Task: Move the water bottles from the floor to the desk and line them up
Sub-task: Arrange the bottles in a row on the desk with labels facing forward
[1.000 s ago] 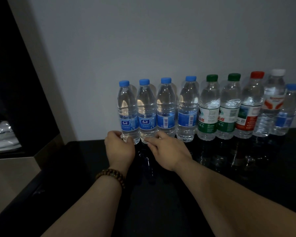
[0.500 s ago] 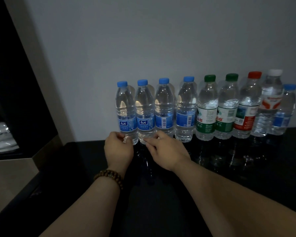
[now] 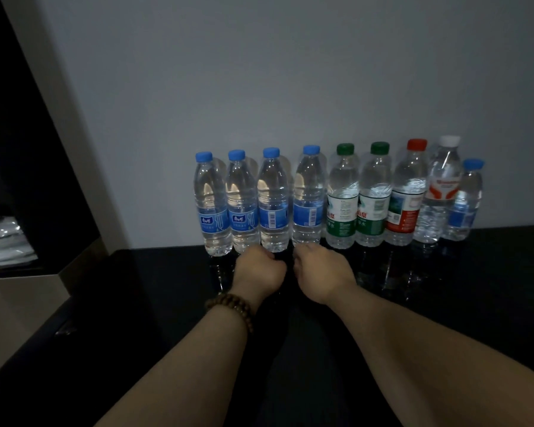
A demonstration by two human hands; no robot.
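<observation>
Nine water bottles stand upright in one row on the black glossy desk [image 3: 475, 288], close to the pale wall [image 3: 259, 87], and the neighbours touch or almost touch.

From the left, the first bottle [image 3: 213, 211] and second bottle [image 3: 242, 211] have blue caps and blue labels with white Chinese characters in a small frame, too small to read. The third bottle [image 3: 273, 208] and fourth bottle [image 3: 309, 204] are the same kind, but their labels show a barcode to the front.

Two green-capped bottles [image 3: 341, 204] follow, with white and green labels carrying the red characters "山泉" and a white "水". Then come a red-capped bottle [image 3: 407, 201] with a red label, a white-capped bottle [image 3: 441, 192] with an orange-red design, and a shorter blue-capped bottle [image 3: 463, 211]. Their writing cannot be read.

The left hand [image 3: 258, 269], with a bead bracelet [image 3: 232, 306] on its wrist, is at the base of the second and third bottles. The right hand [image 3: 319, 272] is at the base of the fourth. Both have curled fingers, but the fingertips are hidden, so I cannot tell if they pinch a bottle.
</observation>
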